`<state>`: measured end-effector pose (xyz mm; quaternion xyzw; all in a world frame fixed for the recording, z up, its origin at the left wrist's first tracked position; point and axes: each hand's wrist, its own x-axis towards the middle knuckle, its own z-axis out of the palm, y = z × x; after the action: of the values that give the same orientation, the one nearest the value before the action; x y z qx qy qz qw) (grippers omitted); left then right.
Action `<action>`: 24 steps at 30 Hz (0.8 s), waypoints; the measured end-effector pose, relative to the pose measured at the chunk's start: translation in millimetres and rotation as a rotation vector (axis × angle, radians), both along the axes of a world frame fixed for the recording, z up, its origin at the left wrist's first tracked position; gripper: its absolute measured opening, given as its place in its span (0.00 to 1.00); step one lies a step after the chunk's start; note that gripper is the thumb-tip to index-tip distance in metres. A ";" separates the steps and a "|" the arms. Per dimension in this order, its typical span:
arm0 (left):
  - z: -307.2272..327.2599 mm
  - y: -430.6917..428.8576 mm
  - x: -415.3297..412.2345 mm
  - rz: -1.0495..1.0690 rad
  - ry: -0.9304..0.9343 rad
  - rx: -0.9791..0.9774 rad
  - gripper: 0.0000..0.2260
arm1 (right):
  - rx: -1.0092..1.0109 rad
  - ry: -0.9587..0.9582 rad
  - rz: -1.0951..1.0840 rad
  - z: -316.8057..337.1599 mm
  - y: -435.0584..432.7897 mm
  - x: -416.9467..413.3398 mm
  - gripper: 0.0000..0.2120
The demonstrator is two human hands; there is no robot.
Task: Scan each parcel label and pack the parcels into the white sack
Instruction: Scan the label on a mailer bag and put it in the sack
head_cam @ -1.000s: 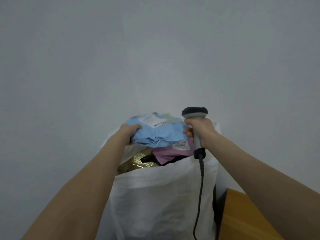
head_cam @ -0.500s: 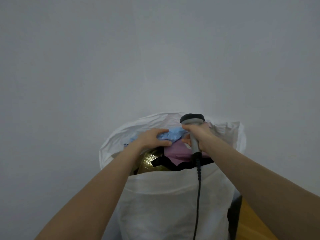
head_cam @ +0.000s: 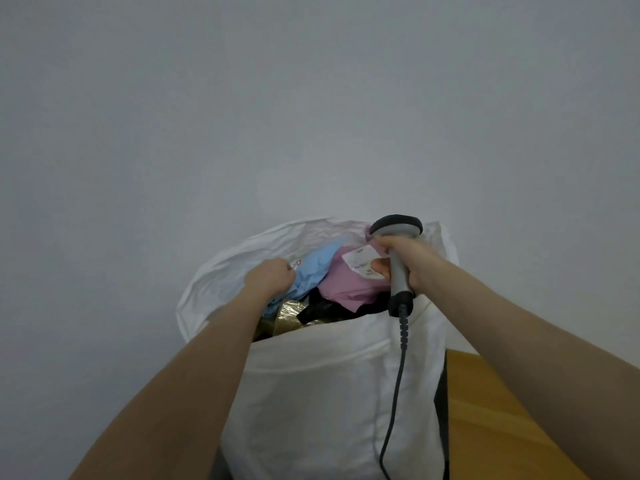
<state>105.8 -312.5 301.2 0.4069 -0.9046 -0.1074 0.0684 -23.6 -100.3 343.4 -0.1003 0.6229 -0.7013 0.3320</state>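
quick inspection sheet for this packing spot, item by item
surface: wooden surface right of the sack, only partly in view
job's things: white sack upright, open, nearly full; blue parcel, pink parcel with label up, gold parcel and black parcel inside
clutter: nothing seen
grippers: left hand grips blue parcel; right hand holds barcode scanner over pink parcel
cables: scanner cable hangs down the sack front
surroundings: plain grey wall

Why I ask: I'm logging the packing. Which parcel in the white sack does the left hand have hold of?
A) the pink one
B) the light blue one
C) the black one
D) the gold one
B: the left hand grips the light blue parcel at the mouth of the white sack; the pink parcel lies by the right hand, which holds the scanner.
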 end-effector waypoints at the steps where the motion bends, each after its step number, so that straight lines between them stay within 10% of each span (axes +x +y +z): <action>1: 3.9 3.4 -3.3 -0.036 0.091 -0.035 0.15 | -0.008 0.016 -0.019 3.5 5.2 0.4 0.10; 13: 20.0 107.4 -56.2 -0.504 0.412 0.117 0.06 | 0.019 0.125 -0.306 3.1 80.5 -29.6 0.11; 20: 2.3 174.2 -70.8 -0.628 0.024 -0.130 0.25 | 0.095 0.066 -0.300 -28.3 101.9 -54.1 0.12; 24: -7.2 192.6 -77.5 -0.452 -0.080 -0.358 0.11 | 0.073 0.014 -0.212 -36.5 112.3 -65.4 0.11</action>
<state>28.3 -119.9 294.0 0.1805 -0.9788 0.0577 0.0776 -89.0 12.0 306.9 -0.0263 0.6574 -0.7086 0.2550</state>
